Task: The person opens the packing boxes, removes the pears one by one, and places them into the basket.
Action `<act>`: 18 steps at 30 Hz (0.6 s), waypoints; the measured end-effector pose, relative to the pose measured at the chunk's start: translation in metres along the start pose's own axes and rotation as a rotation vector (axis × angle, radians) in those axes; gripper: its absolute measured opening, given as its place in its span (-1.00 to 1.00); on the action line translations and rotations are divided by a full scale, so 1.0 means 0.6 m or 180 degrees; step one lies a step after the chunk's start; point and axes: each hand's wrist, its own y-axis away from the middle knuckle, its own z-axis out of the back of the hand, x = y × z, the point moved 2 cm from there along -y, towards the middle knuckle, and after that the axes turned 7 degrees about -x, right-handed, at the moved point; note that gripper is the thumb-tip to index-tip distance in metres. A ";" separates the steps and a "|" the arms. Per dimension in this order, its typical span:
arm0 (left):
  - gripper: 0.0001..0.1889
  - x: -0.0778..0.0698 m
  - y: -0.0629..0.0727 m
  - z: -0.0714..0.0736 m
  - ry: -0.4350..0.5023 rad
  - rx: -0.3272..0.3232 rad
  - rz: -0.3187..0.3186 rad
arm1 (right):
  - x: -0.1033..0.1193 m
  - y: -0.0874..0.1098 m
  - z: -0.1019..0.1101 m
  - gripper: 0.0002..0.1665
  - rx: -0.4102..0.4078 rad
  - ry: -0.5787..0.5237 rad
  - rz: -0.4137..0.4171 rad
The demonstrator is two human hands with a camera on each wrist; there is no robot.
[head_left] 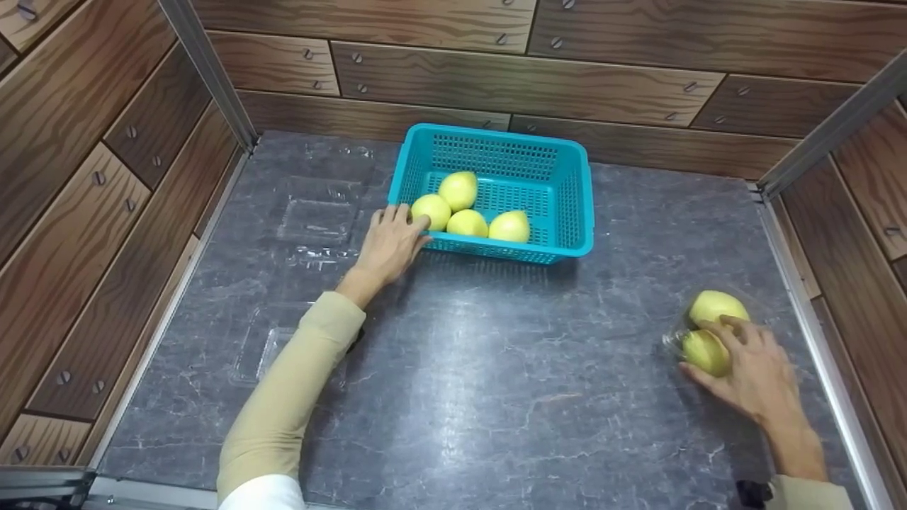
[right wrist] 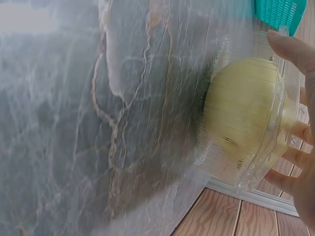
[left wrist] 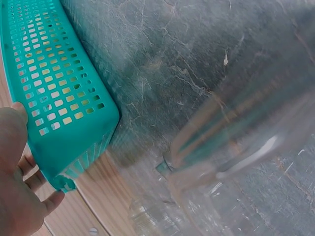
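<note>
A teal perforated plastic basket (head_left: pixel 563 244) stands near the back wall. Inside it, several yellow-green fruits (head_left: pixel 458 191) lie toward the front left; one has a slightly pointed end. My left hand (head_left: pixel 388 244) grips the basket's front left corner, with thumb and fingers around the rim (left wrist: pixel 59 182) in the left wrist view. At the right, my right hand (head_left: pixel 758 368) holds a clear plastic container (right wrist: pixel 231 167) by its edges, the thumb at one side and the fingers at the other. Two yellow-green fruits (head_left: pixel 717 307) sit in this container, partly covered by my fingers.
Several clear plastic containers (head_left: pixel 315 219) lie along the left side of the dark marbled table (head_left: pixel 538 397), one of them partly behind my left forearm. Wood-patterned walls (head_left: pixel 425 78) with metal edging (head_left: pixel 815 347) enclose the table on the back and both sides.
</note>
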 end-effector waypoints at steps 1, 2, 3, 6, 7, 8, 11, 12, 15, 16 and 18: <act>-0.65 0.000 0.000 0.001 0.0001 0.0005 0.0001 | 0.002 -0.001 -0.002 -0.06 -0.0010 0.0002 0.0020; -0.65 0.000 0.001 0.001 -0.0003 0.0008 -0.0001 | 0.003 -0.001 -0.003 -0.05 -0.0020 -0.0001 0.0039; -0.64 0.000 0.001 0.001 -0.0008 0.0009 -0.0002 | 0.005 -0.001 -0.004 -0.05 -0.0033 -0.0002 0.0054; -0.64 0.000 0.001 0.000 -0.0022 -0.0006 -0.0007 | 0.011 -0.002 -0.005 -0.03 -0.0055 -0.0006 0.0086; -0.64 0.000 0.001 0.000 -0.0025 -0.0009 -0.0008 | 0.012 -0.003 -0.006 -0.03 -0.0063 -0.0006 0.0099; -0.64 0.000 0.001 0.000 -0.0032 -0.0011 -0.0009 | 0.015 -0.003 -0.007 -0.03 -0.0074 -0.0013 0.0111; -0.64 0.000 0.002 0.000 -0.0049 -0.0019 -0.0007 | 0.021 -0.004 -0.010 -0.03 -0.0106 -0.0025 0.0152; -0.64 0.000 0.002 0.000 -0.0050 -0.0015 -0.0003 | 0.023 -0.005 -0.010 -0.03 -0.0125 -0.0033 0.0168; -0.64 0.000 0.003 0.000 -0.0053 -0.0014 0.0001 | 0.030 -0.006 -0.012 -0.03 -0.0172 -0.0071 0.0199; -0.64 0.000 0.003 0.000 -0.0057 -0.0016 -0.0004 | 0.032 -0.007 -0.013 -0.03 -0.0187 -0.0084 0.0207; -0.64 0.000 0.003 0.000 -0.0068 -0.0031 -0.0016 | 0.036 -0.007 -0.014 -0.02 -0.0209 -0.0103 0.0223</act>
